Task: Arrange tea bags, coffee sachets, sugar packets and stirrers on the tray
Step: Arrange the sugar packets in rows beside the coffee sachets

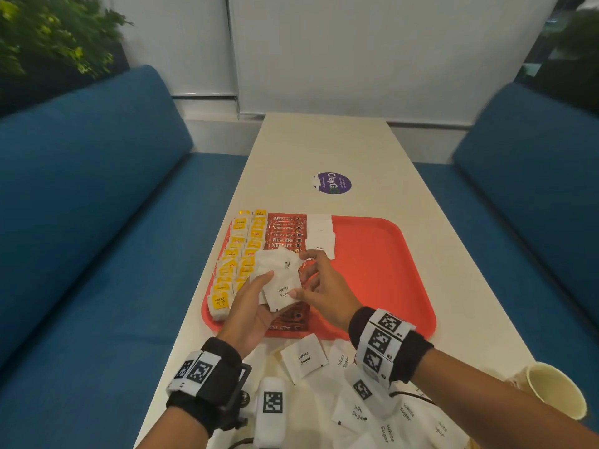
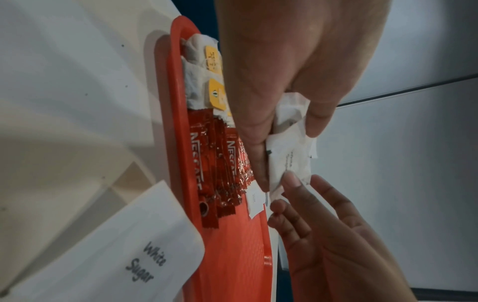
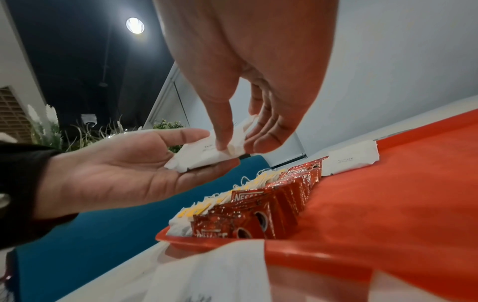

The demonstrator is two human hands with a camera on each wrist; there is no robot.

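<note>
Here, from the head, the left hand (image 1: 249,306) cups a bunch of sugar packets (image 1: 280,280) above the red tray (image 1: 382,273); the right hand (image 1: 324,286) pinches one. Tea bags (image 1: 233,264) fill the tray's left edge, coffee sachets (image 1: 285,234) beside them. More sugar packets lie at the table's near edge.

From the left wrist, fingers (image 2: 320,114) curl round the packets.

From the right wrist, the thumb (image 3: 222,130) presses one packet.

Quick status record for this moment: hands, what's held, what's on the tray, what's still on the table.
left hand: palm up over the tray, holds a bunch of white sugar packets
right hand: pinches the nearest packet of that bunch
tray: red, on the table
tea bags: two rows along the tray's left edge
coffee sachets: one row right of the tea bags
sugar on tray: short row at the far end, right of the coffee
loose sugar packets: on the table, near side of tray
paper cup: near right
stirrers: none visible
</note>
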